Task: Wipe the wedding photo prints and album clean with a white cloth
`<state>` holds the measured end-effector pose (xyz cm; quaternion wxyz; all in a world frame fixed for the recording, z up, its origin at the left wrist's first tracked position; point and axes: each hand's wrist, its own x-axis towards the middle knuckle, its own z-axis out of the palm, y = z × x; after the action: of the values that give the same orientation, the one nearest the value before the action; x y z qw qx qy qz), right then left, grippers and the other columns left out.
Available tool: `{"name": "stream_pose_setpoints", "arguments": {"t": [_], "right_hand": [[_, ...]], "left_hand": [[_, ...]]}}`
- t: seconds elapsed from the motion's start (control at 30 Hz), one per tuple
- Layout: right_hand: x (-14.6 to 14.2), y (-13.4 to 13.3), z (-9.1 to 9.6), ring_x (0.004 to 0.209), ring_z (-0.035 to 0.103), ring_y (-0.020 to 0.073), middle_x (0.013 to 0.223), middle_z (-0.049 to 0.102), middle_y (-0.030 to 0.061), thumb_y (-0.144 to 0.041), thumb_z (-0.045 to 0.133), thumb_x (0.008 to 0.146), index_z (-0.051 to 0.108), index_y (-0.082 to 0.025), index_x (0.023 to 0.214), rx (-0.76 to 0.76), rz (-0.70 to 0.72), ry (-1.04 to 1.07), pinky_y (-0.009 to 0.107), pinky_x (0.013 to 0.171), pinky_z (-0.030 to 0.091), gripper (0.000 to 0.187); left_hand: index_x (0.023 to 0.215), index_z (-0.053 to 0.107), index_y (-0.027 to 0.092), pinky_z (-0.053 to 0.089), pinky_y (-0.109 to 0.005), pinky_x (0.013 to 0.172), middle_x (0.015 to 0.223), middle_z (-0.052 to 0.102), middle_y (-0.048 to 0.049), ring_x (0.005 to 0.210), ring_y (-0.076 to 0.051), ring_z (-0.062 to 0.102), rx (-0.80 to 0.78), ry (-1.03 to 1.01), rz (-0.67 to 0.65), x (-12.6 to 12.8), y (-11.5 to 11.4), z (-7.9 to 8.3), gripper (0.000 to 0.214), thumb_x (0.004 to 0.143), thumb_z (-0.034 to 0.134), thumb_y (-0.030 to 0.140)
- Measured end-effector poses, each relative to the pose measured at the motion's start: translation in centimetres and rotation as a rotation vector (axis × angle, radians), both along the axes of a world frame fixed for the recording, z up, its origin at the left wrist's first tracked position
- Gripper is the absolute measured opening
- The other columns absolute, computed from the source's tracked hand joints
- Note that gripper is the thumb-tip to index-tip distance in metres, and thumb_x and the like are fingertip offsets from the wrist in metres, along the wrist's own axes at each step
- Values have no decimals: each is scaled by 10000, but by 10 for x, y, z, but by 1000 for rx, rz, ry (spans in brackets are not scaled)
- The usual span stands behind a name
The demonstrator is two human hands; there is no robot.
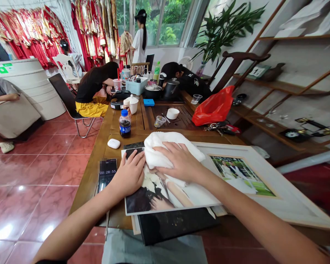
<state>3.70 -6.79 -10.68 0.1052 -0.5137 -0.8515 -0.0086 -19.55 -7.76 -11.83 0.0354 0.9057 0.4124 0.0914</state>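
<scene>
My right hand (pixel 178 161) presses a bunched white cloth (pixel 156 143) onto a large photo print (pixel 151 198), its fingers curled over the cloth. Flat on the print's left part lies my left hand (pixel 130 172), fingers stretched out. The print shows a person in white, and much of it is hidden by the cloth and my hands. Beneath it a black board (pixel 176 225) sticks out toward me. To the right, a white framed wedding photo (pixel 299 200) lies on the table.
A phone (pixel 107 175) with a running timer and a white earbud case (pixel 113 143) lie at the left. Farther back stand a cola bottle (pixel 125 124), a white bowl (pixel 173 113) and a red plastic bag (pixel 213 108). Two people lean on the table's far end. Shelves (pixel 283 135) line the right.
</scene>
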Motion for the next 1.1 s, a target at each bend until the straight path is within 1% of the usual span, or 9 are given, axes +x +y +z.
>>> {"name": "stream_pose_setpoints", "arguments": {"t": [0.1,0.23,0.37,0.47,0.57,0.7,0.83,0.93,1.1], "right_hand": [[3,-14,0,1273,489,363,1377,561,183,-521,615,870,547,-229,1394,25,49,-6,557,1021,359,603],[7,-46,1,1231,513,371,1342,570,193,-443,680,813,566,-218,1376,30,114,17,564,1005,368,616],[9,-81,1,1221,513,375,1335,561,196,-383,720,744,572,-229,1359,42,159,54,582,1018,346,652],[6,-97,3,1232,507,373,1357,551,184,-336,719,697,575,-247,1354,21,169,75,583,1038,326,678],[-4,-105,5,1271,490,383,1372,549,178,-337,718,663,571,-260,1360,-52,200,89,602,1061,294,716],[-21,-111,7,1311,465,423,1379,557,193,-418,740,633,550,-265,1386,-150,294,77,662,1069,247,792],[-26,-114,6,1311,471,424,1378,568,190,-461,742,637,528,-272,1410,-165,331,64,673,1069,244,824],[-18,-116,5,1283,497,404,1363,577,175,-437,736,637,560,-274,1373,-101,281,83,628,1066,285,775],[12,-116,-3,1192,550,375,1334,584,173,-364,709,668,589,-256,1336,116,127,69,556,1004,366,687]], "left_hand": [[1484,432,132,277,-635,1182,1572,421,-120,1490,-339,311,8,6,-1,0,0,0,505,990,348,188],[1479,442,126,280,-630,1184,1570,426,-119,1490,-327,316,25,6,4,0,0,0,493,1004,330,191],[1493,433,140,268,-608,1197,1572,428,-107,1495,-314,309,14,13,15,1,-1,2,501,1003,338,194],[1493,435,161,256,-586,1208,1573,428,-100,1499,-307,305,17,20,19,2,-2,3,497,1004,353,199],[1499,425,181,263,-574,1207,1575,426,-101,1501,-303,306,20,37,28,1,-1,1,477,1030,362,245],[1521,398,183,275,-579,1197,1590,395,-124,1509,-320,279,31,92,-6,-1,2,-1,504,1043,417,343],[1527,391,157,292,-598,1184,1594,382,-146,1511,-332,266,24,116,-7,-1,2,1,536,1044,416,390],[1516,404,156,285,-598,1189,1587,399,-128,1506,-314,287,10,80,7,0,1,3,492,1049,365,307],[1491,438,148,269,-599,1197,1573,425,-114,1494,-313,311,6,17,18,1,-1,2,501,1000,352,206]]}}
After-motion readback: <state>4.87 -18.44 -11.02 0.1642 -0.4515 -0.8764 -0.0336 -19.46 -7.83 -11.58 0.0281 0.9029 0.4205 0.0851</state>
